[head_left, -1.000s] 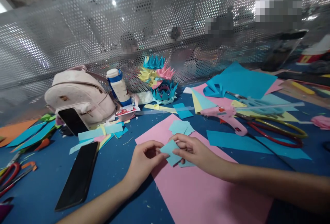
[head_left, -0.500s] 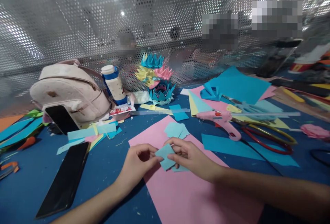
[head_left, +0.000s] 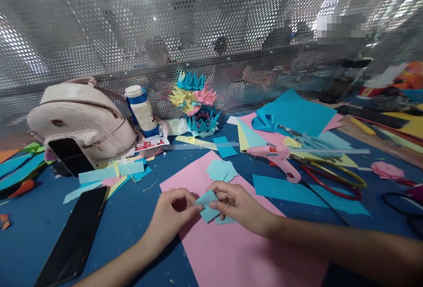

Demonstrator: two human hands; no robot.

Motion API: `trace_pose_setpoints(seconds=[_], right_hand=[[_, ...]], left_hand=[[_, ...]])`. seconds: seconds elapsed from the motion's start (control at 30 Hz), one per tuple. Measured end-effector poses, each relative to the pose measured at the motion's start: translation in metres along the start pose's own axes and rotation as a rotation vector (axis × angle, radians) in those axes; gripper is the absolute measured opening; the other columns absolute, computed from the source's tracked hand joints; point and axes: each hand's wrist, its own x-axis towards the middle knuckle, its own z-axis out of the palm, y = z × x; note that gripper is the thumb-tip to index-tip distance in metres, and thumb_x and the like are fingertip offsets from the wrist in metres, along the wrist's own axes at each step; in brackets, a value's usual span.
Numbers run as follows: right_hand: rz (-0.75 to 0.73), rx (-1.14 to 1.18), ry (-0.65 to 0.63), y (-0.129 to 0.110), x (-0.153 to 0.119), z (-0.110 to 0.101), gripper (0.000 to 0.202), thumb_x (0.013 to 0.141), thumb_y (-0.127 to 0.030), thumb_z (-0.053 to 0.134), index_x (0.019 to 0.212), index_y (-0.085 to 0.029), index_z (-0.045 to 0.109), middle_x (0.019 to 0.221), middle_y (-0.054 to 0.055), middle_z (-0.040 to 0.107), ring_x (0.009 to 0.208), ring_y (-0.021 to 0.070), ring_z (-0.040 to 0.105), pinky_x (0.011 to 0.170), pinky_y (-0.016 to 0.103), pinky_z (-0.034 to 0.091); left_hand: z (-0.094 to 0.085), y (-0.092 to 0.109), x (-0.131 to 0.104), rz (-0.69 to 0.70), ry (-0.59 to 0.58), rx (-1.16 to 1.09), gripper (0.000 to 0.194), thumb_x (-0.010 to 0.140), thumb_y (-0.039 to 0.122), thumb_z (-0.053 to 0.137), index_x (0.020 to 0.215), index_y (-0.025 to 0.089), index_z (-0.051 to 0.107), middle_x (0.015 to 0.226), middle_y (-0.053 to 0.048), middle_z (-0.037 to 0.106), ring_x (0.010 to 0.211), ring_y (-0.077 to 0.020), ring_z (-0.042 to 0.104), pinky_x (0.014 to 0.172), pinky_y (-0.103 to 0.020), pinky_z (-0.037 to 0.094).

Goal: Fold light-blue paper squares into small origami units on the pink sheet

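Observation:
Between my two hands is a small light-blue paper square, held over a pink paper sheet. My left hand pinches its left corner between thumb and fingertips. On the other side, my right hand grips the square with the thumb on top and fingers curled behind. Another light-blue piece shows below my right hand; whether it is held or lies on the sheet I cannot tell. Past my hands, a few overlapping light-blue paper pieces rest on the pink sheet.
Right of the sheet lie a pink glue gun, red-and-yellow-handled scissors and a blue paper strip. A black phone is at left. Behind stand a backpack, a bottle and folded paper flowers.
The paper square is tilted flatter than before, with both hands still pinching it. The whole view has shifted slightly, so the table things appear further left.

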Motion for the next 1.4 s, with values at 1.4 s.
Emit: trace_pose_setpoints(seconds=[1.4], right_hand=[[-0.139,-0.166,0.208,-0.002,0.0,-0.004,0.017,0.075,-0.026,0.074,0.081,-0.018,0.06,0.079,-0.002,0.058,0.065,0.0096,0.05,0.061,0.023,0.041]], left_hand=[[0.0,-0.005,0.001,0.031,-0.019,0.033,0.016,0.071,0.025,0.074,0.06,0.014,0.069,0.061,-0.003,0.064,0.06,-0.0139,0.053,0.059,-0.025,0.038]])
